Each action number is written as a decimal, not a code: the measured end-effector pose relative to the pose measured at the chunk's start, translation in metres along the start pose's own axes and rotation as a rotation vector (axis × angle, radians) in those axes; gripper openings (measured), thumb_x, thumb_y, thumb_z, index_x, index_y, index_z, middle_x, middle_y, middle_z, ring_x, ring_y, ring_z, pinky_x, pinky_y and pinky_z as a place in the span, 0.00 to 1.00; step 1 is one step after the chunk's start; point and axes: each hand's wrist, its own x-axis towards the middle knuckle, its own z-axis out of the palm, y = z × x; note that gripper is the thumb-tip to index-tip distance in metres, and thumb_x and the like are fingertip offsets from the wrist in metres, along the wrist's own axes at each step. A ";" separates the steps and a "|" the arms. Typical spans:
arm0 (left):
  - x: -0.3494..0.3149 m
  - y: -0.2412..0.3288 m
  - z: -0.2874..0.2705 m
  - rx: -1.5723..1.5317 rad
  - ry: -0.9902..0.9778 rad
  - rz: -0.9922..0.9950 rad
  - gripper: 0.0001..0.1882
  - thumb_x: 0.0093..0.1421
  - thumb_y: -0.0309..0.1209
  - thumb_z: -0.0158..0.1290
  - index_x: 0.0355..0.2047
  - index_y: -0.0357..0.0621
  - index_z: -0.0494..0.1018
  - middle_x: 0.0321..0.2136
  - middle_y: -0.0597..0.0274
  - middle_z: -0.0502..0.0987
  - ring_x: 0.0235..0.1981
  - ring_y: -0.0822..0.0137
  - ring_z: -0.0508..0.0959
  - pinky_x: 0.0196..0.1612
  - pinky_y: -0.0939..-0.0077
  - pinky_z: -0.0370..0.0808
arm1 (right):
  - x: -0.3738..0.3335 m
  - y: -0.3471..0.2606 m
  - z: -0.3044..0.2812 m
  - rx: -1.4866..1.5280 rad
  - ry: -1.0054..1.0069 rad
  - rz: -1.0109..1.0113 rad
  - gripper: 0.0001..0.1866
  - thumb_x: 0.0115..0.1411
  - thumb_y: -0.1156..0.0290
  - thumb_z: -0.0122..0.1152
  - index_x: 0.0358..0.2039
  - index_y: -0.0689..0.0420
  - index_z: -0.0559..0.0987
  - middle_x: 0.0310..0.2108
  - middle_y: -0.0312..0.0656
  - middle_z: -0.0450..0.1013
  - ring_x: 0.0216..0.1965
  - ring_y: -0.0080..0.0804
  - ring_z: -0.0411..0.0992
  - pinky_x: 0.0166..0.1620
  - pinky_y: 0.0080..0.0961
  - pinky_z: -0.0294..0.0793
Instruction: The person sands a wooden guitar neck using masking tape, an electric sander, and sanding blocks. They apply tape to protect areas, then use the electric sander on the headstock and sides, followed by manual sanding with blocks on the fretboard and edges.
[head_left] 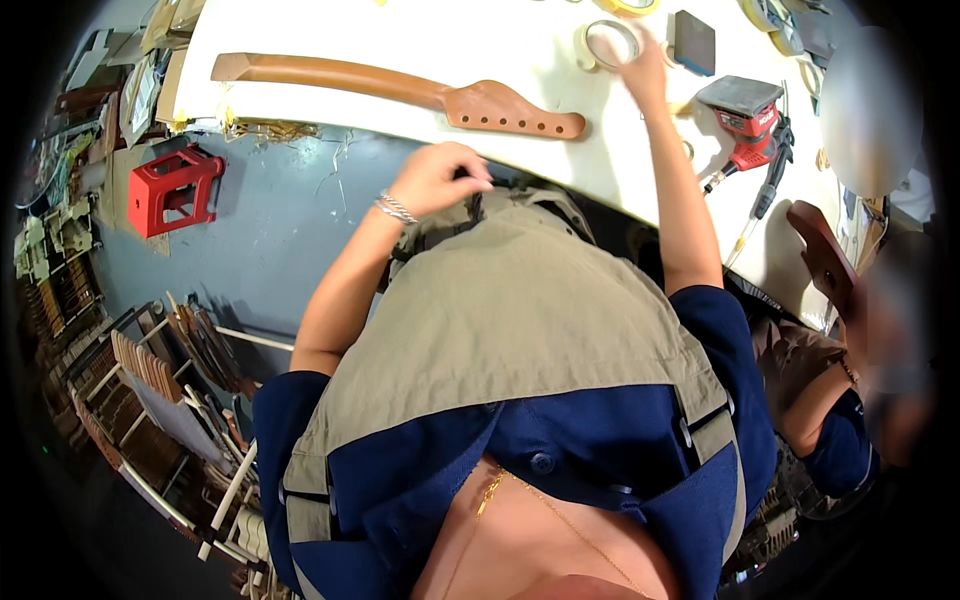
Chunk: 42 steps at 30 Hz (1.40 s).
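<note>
A brown wooden guitar neck (350, 78) lies on the white worktable (330, 25), its headstock with a row of holes toward the right. My left hand (440, 178) is at the table's near edge, just below the headstock, its fingers loosely curled with nothing seen in them. Farther off, my right hand (643, 75) reaches over the table, fingers spread and slightly blurred. They overlap the right rim of a roll of pale tape (590, 48); whether they touch it I cannot tell. A dark rectangular block (694, 43) sits just right of that hand.
A red-and-black sander (750, 120) with its hose rests on the table's right side. More tape rolls (765, 14) lie at the back. At right, another person's arm (820, 405) is beside a reddish-brown wooden piece (825, 250). A red stool (175, 190) and racks of wooden necks (160, 370) stand left.
</note>
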 end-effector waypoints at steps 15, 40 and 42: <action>0.034 -0.109 -0.077 -1.464 0.841 -0.104 0.16 0.61 0.32 0.52 0.46 0.37 0.65 0.33 0.61 0.73 0.33 0.69 0.74 0.46 0.72 0.73 | -0.136 -0.157 -0.016 -0.182 -0.208 -0.407 0.34 0.35 0.56 0.72 0.44 0.54 0.75 0.32 0.38 0.73 0.35 0.35 0.71 0.40 0.32 0.69; -0.067 0.058 -0.115 -0.439 1.506 0.370 0.24 0.58 0.24 0.52 0.54 0.35 0.59 0.18 0.62 0.69 0.18 0.71 0.67 0.27 0.70 0.73 | -0.098 0.085 -0.267 0.671 0.126 0.288 0.26 0.50 0.67 0.60 0.51 0.59 0.71 0.43 0.47 0.71 0.30 0.26 0.67 0.29 0.20 0.66; -0.087 0.051 -0.122 -0.371 1.594 0.331 0.23 0.58 0.22 0.51 0.54 0.33 0.59 0.17 0.63 0.68 0.16 0.70 0.67 0.25 0.71 0.73 | -0.109 0.029 -0.227 0.868 -0.113 0.265 0.27 0.52 0.69 0.60 0.53 0.58 0.69 0.45 0.46 0.70 0.29 0.21 0.65 0.26 0.15 0.64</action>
